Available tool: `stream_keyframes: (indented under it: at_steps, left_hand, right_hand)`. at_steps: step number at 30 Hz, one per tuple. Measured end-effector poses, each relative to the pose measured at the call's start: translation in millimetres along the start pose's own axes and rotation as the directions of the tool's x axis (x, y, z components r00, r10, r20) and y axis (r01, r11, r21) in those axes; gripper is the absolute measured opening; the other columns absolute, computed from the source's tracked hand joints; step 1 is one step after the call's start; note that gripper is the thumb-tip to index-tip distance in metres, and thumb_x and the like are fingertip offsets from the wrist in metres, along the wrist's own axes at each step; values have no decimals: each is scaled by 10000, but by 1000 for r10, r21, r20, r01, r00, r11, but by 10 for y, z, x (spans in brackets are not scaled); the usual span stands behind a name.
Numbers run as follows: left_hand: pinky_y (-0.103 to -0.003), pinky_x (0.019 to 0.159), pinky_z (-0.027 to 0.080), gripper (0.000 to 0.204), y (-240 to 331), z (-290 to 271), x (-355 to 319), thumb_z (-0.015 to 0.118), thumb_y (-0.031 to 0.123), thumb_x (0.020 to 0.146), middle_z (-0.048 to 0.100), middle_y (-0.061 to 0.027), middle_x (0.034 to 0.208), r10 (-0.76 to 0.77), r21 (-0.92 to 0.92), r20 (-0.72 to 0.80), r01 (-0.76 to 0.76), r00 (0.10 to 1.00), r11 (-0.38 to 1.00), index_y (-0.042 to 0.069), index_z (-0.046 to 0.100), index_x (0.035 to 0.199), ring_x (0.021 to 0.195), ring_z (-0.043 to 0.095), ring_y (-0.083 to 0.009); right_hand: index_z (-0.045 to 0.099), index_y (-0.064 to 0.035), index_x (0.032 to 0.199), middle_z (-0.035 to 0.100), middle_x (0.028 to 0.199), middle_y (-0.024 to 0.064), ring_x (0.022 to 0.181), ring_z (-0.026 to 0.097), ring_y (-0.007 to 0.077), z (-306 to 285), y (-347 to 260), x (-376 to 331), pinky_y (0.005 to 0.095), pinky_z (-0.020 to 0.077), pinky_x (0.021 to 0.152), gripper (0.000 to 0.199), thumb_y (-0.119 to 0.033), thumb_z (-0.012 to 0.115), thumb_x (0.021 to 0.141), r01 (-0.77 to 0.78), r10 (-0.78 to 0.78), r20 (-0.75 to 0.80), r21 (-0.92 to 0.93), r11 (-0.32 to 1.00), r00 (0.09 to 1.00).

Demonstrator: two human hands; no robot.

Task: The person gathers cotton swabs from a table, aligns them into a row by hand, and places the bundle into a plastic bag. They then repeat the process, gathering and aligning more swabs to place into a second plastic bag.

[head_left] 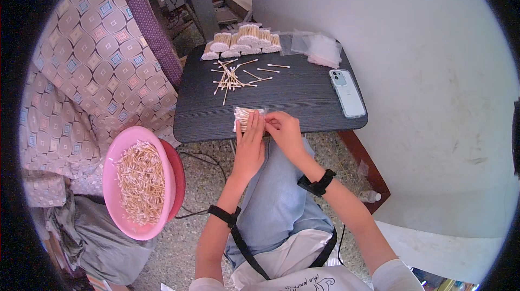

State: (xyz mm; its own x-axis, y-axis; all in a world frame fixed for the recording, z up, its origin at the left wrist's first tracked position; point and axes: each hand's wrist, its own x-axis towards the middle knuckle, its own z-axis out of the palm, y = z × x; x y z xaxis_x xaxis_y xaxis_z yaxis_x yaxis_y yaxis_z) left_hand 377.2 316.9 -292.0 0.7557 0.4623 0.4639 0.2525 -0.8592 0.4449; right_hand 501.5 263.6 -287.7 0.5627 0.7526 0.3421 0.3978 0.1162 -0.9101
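A small clear bag of cotton swabs [244, 118] lies at the near edge of the dark table. My left hand [250, 145] holds it down, its fingers laid across the top and covering part of the swabs. At the bag's right end, my right hand [285, 132] is closed in a pinch on the plastic edge. The fingertips hide exactly what part of the plastic is pinched. Beyond the hands, loose cotton swabs [230, 78] are scattered on the tabletop. Filled bags of swabs [249, 34] are stacked in a pile at the far edge.
Flat clear plastic bags [324, 51] lie at the table's far right corner, above a pale phone [347, 93]. Left of the table, a pink basin [110, 182] full of loose swabs rests on a red support [177, 177]. A wall [422, 85] borders the right; patterned fabric [103, 53] the left.
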Motion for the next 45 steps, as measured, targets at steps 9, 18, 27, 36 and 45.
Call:
stream_keyframes:
  at_steps: [9,18,27,36,45]
  left_hand:
    - [-402,999,340,477,-405,-86,58,533,123,888,433,-204,1326,-200,-74,-299,187,933,980,7,400,1332,1178,446,-341]
    - [-281,784,473,543,-420,-160,171,751,163,756,554,-119,1089,-314,-691,49,259,948,675,1,493,1206,962,552,-162]
    - [-256,657,550,506,-145,-138,219,638,101,854,543,-55,1081,-229,-815,303,376,925,440,39,361,1273,894,577,-116]
    - [-258,733,539,375,-8,-116,217,512,211,945,545,-67,1106,-230,-908,337,380,913,178,41,403,1262,966,568,-118]
    - [-273,897,416,427,-76,-118,117,435,300,979,528,-59,1181,-303,-639,252,393,919,662,39,385,1314,1046,518,-116]
  right_hand:
    - [615,15,990,609,986,125,785,623,175,-28,95,6,273,504,679,187,-93,622,837,-112,114,18,-63,992,993]
    - [616,-5,1053,626,976,95,867,605,176,-155,-110,233,286,474,764,251,-156,626,853,160,-193,91,283,946,977]
    - [594,-37,1127,621,965,42,831,565,100,-178,-347,184,255,466,730,321,-240,622,880,-382,223,358,471,795,907]
    - [582,-38,1143,618,925,43,778,575,91,-254,-366,154,241,498,626,332,-271,586,907,-485,229,438,664,570,869]
    - [555,-12,1170,604,1097,58,925,594,127,-249,-317,73,246,467,830,324,-239,526,941,-324,178,382,364,873,907]
